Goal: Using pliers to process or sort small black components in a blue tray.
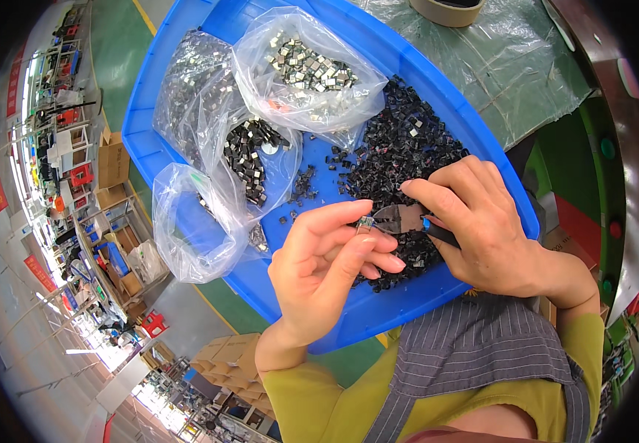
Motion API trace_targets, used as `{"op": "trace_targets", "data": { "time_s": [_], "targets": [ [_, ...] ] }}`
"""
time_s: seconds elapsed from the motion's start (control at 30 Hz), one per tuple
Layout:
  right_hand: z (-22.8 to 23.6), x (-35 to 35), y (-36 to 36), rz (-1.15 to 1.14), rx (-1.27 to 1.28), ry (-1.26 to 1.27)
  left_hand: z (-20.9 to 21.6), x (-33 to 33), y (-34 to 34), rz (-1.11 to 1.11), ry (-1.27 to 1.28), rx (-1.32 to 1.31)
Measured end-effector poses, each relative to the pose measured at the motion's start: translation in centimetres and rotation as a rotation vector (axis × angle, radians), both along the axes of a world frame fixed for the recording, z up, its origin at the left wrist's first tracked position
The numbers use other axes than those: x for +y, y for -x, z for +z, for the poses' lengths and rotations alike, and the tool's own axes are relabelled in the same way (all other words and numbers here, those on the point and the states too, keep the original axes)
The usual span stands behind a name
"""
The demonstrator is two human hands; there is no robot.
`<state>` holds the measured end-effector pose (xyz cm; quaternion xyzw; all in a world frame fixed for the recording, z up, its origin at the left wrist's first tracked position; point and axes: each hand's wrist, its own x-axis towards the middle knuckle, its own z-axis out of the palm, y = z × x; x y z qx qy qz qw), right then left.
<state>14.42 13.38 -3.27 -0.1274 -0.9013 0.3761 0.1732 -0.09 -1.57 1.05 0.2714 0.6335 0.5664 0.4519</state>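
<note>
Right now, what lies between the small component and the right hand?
The head view shows the pliers' metal head, extending from the right hand toward the small component.

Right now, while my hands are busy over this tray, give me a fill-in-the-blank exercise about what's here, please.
1. The hand gripping the pliers is the person's ____ one.
2. The other hand holds a small piece between its thumb and ____ finger.
3. The tray is ____ in colour.
4. The loose heap in the tray is mostly ____.

Missing words: right; index; blue; black.
</note>
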Motion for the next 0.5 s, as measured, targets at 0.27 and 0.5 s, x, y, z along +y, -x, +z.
{"op": "trace_targets", "data": {
  "time_s": [0.27, 0.5],
  "targets": [
    [-0.13, -0.1, 0.1, -0.009, -0.013, -0.036, -0.1, 0.22, -0.37, -0.024, 0.027, 0.164],
    [-0.28, -0.3, 0.22, -0.035, 0.003, -0.059, -0.25, 0.38, -0.7, -0.031, 0.017, 0.292]
  ]
}}
